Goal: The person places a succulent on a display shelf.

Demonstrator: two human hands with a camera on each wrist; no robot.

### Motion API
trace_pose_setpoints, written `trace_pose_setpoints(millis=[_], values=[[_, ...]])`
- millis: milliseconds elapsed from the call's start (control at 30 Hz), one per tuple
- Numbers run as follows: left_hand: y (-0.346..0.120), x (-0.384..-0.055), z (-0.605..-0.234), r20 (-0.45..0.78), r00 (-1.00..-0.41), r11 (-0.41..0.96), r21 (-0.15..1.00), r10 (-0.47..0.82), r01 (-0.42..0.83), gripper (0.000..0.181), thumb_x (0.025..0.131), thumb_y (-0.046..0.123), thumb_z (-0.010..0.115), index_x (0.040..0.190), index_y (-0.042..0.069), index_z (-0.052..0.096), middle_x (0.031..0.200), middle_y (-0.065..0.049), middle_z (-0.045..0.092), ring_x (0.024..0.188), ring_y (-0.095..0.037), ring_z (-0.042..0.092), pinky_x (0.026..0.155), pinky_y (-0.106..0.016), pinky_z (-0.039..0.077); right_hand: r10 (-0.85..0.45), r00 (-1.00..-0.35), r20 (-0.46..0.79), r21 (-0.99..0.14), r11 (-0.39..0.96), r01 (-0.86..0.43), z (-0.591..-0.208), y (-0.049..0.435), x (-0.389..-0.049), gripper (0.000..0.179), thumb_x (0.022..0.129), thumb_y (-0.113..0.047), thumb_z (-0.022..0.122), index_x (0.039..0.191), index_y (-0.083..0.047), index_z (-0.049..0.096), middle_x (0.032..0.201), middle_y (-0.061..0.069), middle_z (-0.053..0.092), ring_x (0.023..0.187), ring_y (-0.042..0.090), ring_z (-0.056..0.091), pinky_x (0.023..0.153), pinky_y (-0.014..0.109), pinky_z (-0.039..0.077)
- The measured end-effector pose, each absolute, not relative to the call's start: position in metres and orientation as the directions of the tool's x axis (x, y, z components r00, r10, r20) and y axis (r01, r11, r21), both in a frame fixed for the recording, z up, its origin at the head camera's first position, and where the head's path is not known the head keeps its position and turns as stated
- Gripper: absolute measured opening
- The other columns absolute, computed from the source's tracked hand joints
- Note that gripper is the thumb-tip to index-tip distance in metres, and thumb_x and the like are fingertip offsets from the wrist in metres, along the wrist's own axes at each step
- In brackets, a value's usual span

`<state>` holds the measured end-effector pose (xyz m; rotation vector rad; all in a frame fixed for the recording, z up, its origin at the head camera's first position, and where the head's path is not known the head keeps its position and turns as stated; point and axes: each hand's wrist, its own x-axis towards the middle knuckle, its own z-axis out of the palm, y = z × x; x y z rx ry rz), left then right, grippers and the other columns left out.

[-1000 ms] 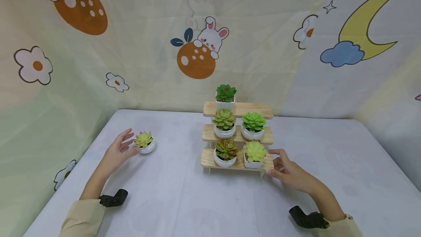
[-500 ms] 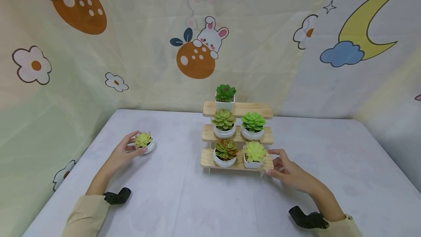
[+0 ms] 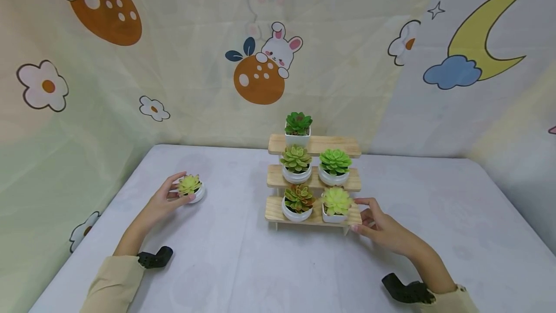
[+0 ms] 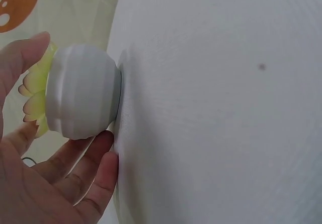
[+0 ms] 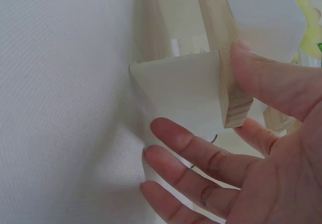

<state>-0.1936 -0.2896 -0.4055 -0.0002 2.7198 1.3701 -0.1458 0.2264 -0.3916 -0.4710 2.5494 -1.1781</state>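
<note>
My left hand (image 3: 167, 196) grips a small yellow-green succulent in a round white pot (image 3: 198, 195) on the left of the table. In the left wrist view, the thumb lies at the leaves by the rim and other fingers are under the side of the ribbed pot (image 4: 83, 90), whose base meets the cloth. My right hand (image 3: 382, 226) holds the right end of the lowest plank of a three-tier wooden plant stand (image 3: 278, 214). The right wrist view shows the thumb on the plank's end (image 5: 236, 103), with the other fingers spread by the stand's white leg (image 5: 176, 93).
Several potted succulents stand on the tiers: a dark green one (image 3: 298, 124) on top, two in the middle, and a reddish one (image 3: 297, 202) and a pale green one (image 3: 336, 202) at the bottom. White cloth (image 3: 243, 264) covers the table; a printed curtain (image 3: 195, 62) hangs behind.
My left hand has moved right and closed round the potted succulent, which has barely shifted. The right hand and the plant stand have stayed in place.
</note>
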Motion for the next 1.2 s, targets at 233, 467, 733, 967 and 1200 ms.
trace_pose_setpoints(millis=[233, 467, 733, 967, 1200], values=[[-0.2893, -0.1952, -0.4049, -0.079, -0.995, 0.597, 0.802, 0.058, -0.029, 0.079, 0.086, 0.031, 0.067, 0.147, 0.012, 0.021, 0.137, -0.028, 0.038, 0.117, -0.039, 0.046, 0.092, -0.048, 0.042, -0.415, -0.902, -0.120, -0.780, 0.601, -0.173, -0.3918, 0.2270, -0.1453, 0.064, 0.091, -0.023, 0.060, 0.135, -0.001, 0.019, 0.099, 0.010, 0.058, 0.084, 0.012, 0.054, 0.066, 0.022, 0.046], [-0.2912, -0.1988, -0.4121, -0.054, -0.995, 0.604, 0.797, 0.083, 0.007, 0.082, 0.083, 0.026, 0.070, 0.146, 0.011, 0.019, 0.135, -0.026, 0.041, 0.116, -0.036, 0.047, 0.091, -0.041, 0.042, -0.413, -0.903, -0.118, -0.772, 0.610, -0.178, -0.3943, 0.2285, -0.1467, 0.063, 0.091, -0.025, 0.060, 0.135, -0.004, 0.019, 0.099, 0.010, 0.058, 0.085, 0.011, 0.056, 0.067, 0.023, 0.046], [-0.2898, -0.1986, -0.4136, -0.026, -0.997, 0.637, 0.770, 0.071, 0.026, 0.085, 0.080, 0.025, 0.074, 0.144, 0.012, 0.020, 0.127, -0.026, 0.047, 0.108, -0.032, 0.049, 0.079, -0.030, 0.042, -0.419, -0.902, -0.108, -0.774, 0.605, -0.188, -0.3943, 0.2288, -0.1469, 0.063, 0.091, -0.026, 0.060, 0.134, -0.004, 0.020, 0.099, 0.011, 0.059, 0.086, 0.009, 0.057, 0.068, 0.023, 0.047], [-0.2887, -0.1974, -0.4132, -0.013, -0.999, 0.659, 0.752, 0.045, 0.020, 0.085, 0.078, 0.030, 0.075, 0.143, 0.014, 0.023, 0.125, -0.025, 0.050, 0.108, -0.031, 0.050, 0.079, -0.031, 0.043, -0.422, -0.900, -0.106, -0.776, 0.601, -0.190, -0.3931, 0.2284, -0.1462, 0.063, 0.091, -0.025, 0.060, 0.135, -0.003, 0.019, 0.099, 0.011, 0.059, 0.085, 0.010, 0.056, 0.067, 0.023, 0.047], [-0.2845, -0.1958, -0.4084, -0.012, -0.999, 0.673, 0.740, 0.034, 0.014, 0.086, 0.077, 0.035, 0.076, 0.144, 0.020, 0.024, 0.128, -0.023, 0.047, 0.112, -0.033, 0.047, 0.078, -0.033, 0.042, -0.446, -0.891, -0.088, -0.781, 0.586, -0.217, -0.3948, 0.2294, -0.1468, 0.063, 0.092, -0.024, 0.058, 0.135, -0.002, 0.018, 0.099, 0.012, 0.059, 0.084, 0.007, 0.056, 0.066, 0.023, 0.047]])
